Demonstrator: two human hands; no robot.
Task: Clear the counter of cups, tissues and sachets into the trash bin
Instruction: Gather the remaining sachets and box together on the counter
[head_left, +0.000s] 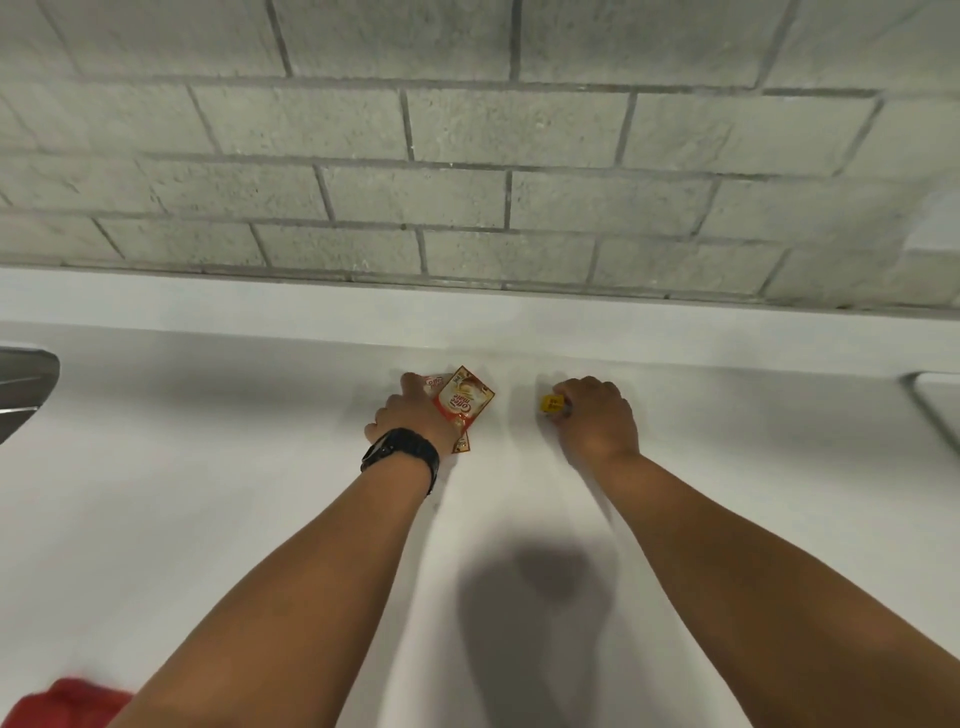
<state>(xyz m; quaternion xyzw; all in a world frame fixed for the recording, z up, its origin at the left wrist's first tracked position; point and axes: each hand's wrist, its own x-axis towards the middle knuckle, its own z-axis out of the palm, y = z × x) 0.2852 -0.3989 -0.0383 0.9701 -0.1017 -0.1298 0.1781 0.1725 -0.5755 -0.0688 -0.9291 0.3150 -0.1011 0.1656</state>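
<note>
- The left hand (410, 415) lies on the white counter (208, 493) near its back edge, fingers curled around red-and-white creamer sachets (460, 402); at least 2 sachets show, fanned out from the hand.
- A black wristwatch (400, 457) sits on the left wrist.
- The right hand (597, 415) rests well apart to the right, fingers curled around a small yellow sachet (551, 403) that protrudes on its left side.
- A raised white ledge (519, 317) runs just behind both hands, below a grey brick wall (467, 130).
- Bare counter surface extends left, right and toward the person.
- A metal edge (26, 384) sits at far left, a rimmed recess (930, 405) at far right.
- A blurred red object (62, 701) shows at the lower left corner.
</note>
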